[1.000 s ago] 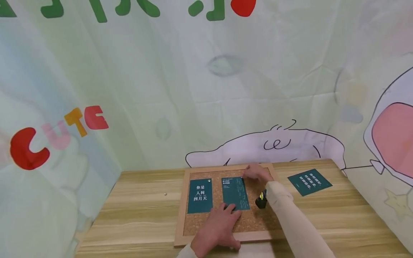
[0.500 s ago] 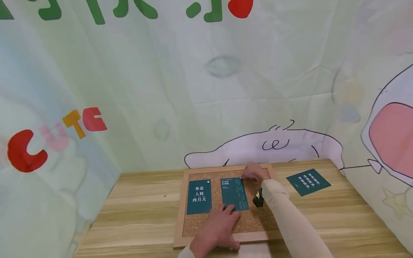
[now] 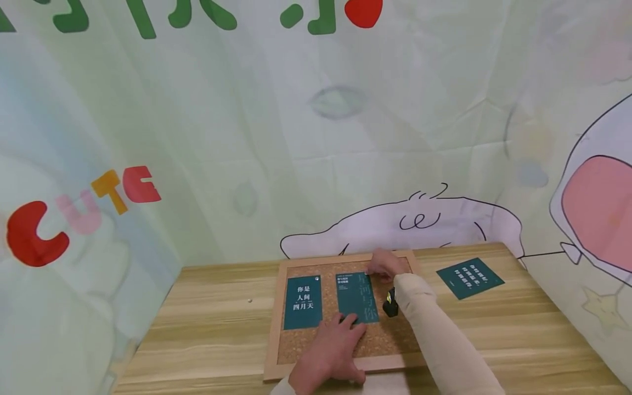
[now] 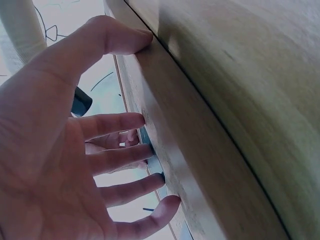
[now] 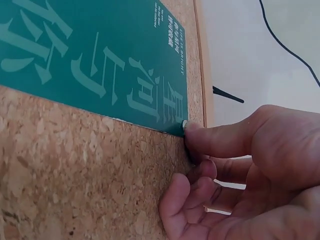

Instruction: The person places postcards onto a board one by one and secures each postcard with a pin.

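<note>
My right hand (image 3: pixel 387 265) pinches a small pale thumbtack (image 5: pixel 185 124) at the upper right corner of a teal card (image 5: pixel 115 60) on the framed corkboard (image 3: pixel 299 347). In the right wrist view the thumb is against the tack and the other fingers are bent beneath it. My left hand (image 3: pixel 332 346), fingers spread, rests on the board's lower part. Its fingertips touch the card's bottom edge, and in the left wrist view its thumb lies on the wooden frame (image 4: pixel 190 130). Left of this card, a second teal card (image 3: pixel 303 315) bears a tack (image 3: pixel 317 278) at its upper right corner.
A third teal card (image 3: pixel 470 278) lies tilted on the wooden table (image 3: pixel 207 329), right of the board. One small tack (image 3: pixel 249 300) lies on the tabletop to the left. Behind the table hangs a printed cloth backdrop (image 3: pixel 237 137).
The head view has shifted slightly, so the whole scene sits a little further left. Both hands keep their places on the board and card.
</note>
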`<state>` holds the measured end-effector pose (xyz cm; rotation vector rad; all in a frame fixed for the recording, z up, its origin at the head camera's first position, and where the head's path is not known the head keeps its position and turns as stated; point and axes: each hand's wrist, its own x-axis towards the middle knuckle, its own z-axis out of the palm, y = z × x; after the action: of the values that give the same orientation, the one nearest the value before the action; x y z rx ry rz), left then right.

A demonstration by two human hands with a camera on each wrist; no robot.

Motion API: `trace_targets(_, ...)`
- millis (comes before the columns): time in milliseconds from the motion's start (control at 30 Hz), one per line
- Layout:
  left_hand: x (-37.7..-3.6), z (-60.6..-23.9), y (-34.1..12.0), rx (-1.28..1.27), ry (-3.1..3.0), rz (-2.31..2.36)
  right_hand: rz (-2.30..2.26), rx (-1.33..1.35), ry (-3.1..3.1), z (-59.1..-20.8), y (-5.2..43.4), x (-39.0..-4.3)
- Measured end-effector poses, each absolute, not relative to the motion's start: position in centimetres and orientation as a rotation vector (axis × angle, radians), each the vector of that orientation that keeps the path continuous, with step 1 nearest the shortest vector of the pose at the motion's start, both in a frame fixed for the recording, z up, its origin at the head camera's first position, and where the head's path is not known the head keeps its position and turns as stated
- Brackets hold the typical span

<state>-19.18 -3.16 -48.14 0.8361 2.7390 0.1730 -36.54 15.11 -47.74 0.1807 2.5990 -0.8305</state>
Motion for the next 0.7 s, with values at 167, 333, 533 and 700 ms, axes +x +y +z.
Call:
trace_targets(167,-19.10,-48.30,-3.26,0.862,2.763,0.152,-0.813,0.196,2.604,-47.36,14.79,-36.34)
trace_targets(333,-19.13,-48.27,-3.28,0.839,2.758,0.161,-0.784,0.219,2.617,-47.11,14.51,-36.51)
trace_targets(533,-19.19,-48.16,-3.22,0.839,2.762,0.151,-0.760,0.284,2.621,-46.85,14.18,-36.78)
trace_targets(700,-19.29,-48.25,-3.11,0.822,2.743,0.162,-0.771,0.295,2.629,-47.40,14.77,-36.60)
